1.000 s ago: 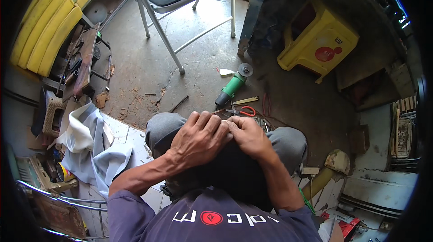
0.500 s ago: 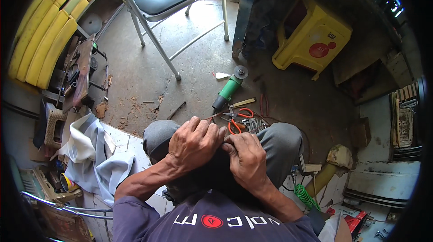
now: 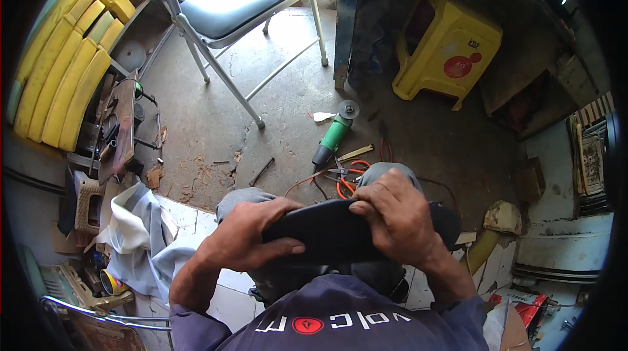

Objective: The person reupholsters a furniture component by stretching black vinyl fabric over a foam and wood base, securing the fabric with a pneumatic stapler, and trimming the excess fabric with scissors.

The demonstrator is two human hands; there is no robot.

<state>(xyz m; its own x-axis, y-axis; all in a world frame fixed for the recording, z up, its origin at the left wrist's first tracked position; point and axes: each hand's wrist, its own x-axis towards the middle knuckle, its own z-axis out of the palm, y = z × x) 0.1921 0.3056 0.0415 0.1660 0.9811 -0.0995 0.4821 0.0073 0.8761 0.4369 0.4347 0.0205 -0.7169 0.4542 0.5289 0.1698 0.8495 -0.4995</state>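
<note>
A flat black panel with rounded ends, like a chair's backrest pad (image 3: 327,233), is held tilted above my lap. My left hand (image 3: 252,233) grips its left end, thumb on the near face and fingers behind the far edge. On the right, my right hand (image 3: 398,217) is closed over the far edge, its thumb pressed near the middle of that edge. Beyond my knees lie orange-handled scissors (image 3: 347,181), partly hidden. A green angle grinder (image 3: 333,135) rests on the floor past them, beside a small white bottle (image 3: 322,117) and pliers (image 3: 386,148).
A folding chair (image 3: 242,11) with a dark seat stands ahead. A yellow plastic stool (image 3: 451,43) lies tipped at the far right. Yellow foam pads (image 3: 65,76) are stacked at left, above crumpled grey-white fabric (image 3: 140,233). A metal rod (image 3: 261,171) and scraps litter the floor.
My hands have moved apart from close together, and the black pad has tilted up into plain view. The left hand shifted left and the right hand moved right and up.
</note>
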